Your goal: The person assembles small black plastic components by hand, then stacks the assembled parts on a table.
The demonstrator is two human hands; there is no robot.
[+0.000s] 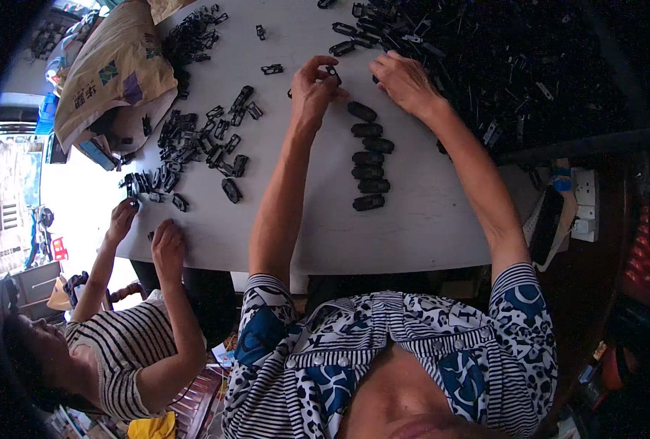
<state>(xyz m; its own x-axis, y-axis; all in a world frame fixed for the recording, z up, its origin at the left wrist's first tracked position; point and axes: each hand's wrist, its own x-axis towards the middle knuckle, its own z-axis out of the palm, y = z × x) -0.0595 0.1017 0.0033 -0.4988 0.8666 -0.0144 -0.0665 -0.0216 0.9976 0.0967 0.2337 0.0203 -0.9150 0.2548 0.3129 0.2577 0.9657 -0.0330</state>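
Observation:
My left hand [314,95] is raised over the middle of the white table, thumb and fingers pinching a small black plastic part [333,74]. Close by on its right, my right hand [405,82] has its fingers curled down at the edge of a large dark heap. Something dark shows at its fingertips, too small to make out. Below and between my hands, several black oval plastic pieces [369,173] lie in a column leading toward me. Beyond my left hand rests a loose black frame-like part [272,69].
The heap of black parts [486,66] covers the table's far right. More black pieces [193,143] are scattered at left, beside a printed sack [116,73]. A co-worker in a striped top [124,355] handles parts at the left edge. A white power socket [585,205] is at right.

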